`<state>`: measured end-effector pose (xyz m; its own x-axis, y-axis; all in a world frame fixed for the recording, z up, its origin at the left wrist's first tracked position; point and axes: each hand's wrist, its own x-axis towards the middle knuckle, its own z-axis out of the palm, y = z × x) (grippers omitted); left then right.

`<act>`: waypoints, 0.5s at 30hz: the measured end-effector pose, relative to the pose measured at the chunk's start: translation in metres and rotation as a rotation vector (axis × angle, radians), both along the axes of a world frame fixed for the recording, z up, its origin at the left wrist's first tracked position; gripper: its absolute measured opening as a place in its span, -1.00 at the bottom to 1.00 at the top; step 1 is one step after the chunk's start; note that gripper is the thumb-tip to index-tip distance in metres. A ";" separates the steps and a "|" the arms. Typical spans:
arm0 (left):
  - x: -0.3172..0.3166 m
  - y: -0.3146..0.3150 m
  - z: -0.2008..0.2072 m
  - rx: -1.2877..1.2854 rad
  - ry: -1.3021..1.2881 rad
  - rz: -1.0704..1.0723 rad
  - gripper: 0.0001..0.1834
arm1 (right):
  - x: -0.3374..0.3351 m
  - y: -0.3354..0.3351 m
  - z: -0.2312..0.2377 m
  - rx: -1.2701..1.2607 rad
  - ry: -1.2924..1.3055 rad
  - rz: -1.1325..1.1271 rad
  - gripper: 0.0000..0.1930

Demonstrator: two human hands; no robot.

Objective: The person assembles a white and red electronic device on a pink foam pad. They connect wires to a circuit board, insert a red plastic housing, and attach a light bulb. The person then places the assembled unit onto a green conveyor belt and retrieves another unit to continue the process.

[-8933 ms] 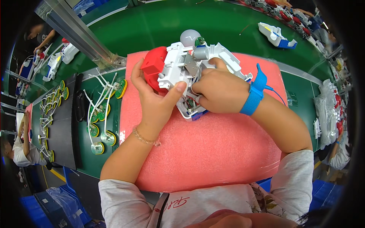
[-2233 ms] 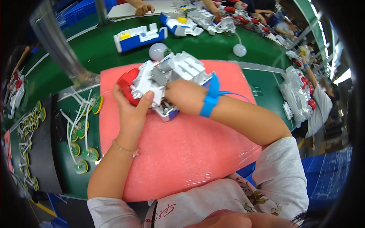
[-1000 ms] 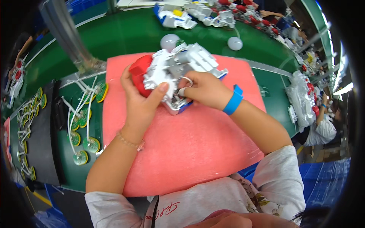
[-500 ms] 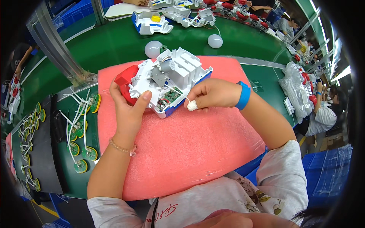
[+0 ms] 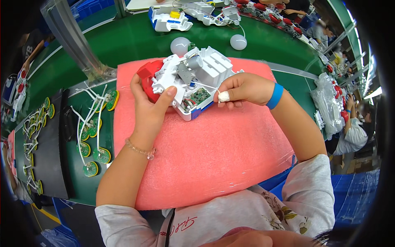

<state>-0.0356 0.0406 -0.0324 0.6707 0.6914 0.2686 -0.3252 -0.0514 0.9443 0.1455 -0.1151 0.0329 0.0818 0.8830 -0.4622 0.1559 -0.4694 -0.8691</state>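
An opened plastic housing, white with blue edges and a red part at its left end, rests on a pink foam mat. Inside it show a green circuit board, a silver cylindrical motor and a metal bracket. My left hand grips the left side, thumb on the white shell, fingers partly hidden behind the red part. A white cable runs from the housing to my right hand, whose fingers pinch it. At those fingertips is a white lump, either a wrapping or a connector; I cannot tell which.
Round green boards with white cables lie left of the mat, beside a black sheet carrying more. Beyond are two white globes, other housings and a metal post. Plastic bags lie at right; co-workers sit farther off.
My right hand has moved up and slightly right relative to the housing, drawing the cable out to the right. My left hand keeps its grip. The whole view has shifted a little.
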 end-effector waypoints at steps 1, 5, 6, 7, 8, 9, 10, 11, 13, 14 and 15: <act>0.000 0.000 0.001 -0.015 0.006 0.000 -0.23 | -0.001 0.001 -0.001 0.017 0.040 -0.024 -0.76; 0.000 0.001 0.001 -0.029 -0.017 -0.018 -0.22 | -0.005 0.003 0.001 0.067 0.150 -0.074 -0.78; 0.000 0.001 0.001 -0.024 -0.021 -0.020 -0.21 | -0.005 0.003 0.001 0.074 0.162 -0.075 -0.78; 0.000 0.001 0.000 -0.020 -0.025 -0.022 -0.21 | -0.007 0.003 0.002 0.088 0.164 -0.072 -0.78; 0.001 0.002 0.000 -0.015 -0.030 -0.024 -0.21 | -0.008 0.003 0.002 0.102 0.166 -0.070 -0.79; 0.001 0.002 0.000 -0.020 -0.033 -0.023 -0.21 | -0.009 0.004 0.001 0.115 0.170 -0.067 -0.79; 0.001 0.002 -0.001 -0.024 -0.036 -0.022 -0.21 | -0.010 0.005 0.001 0.115 0.115 -0.052 -0.81; 0.001 0.002 -0.002 -0.029 -0.039 -0.021 -0.21 | -0.012 0.006 0.001 0.114 0.060 -0.036 -0.82; 0.001 0.002 -0.002 -0.032 -0.036 -0.016 -0.21 | -0.016 0.009 -0.002 0.238 -0.199 0.020 -0.86; 0.000 0.002 -0.002 -0.033 -0.034 -0.013 -0.21 | -0.019 0.010 -0.007 0.363 -0.404 0.063 -0.87; 0.001 0.002 -0.002 -0.026 -0.035 -0.015 -0.22 | -0.020 0.012 -0.011 0.486 -0.612 0.103 -0.88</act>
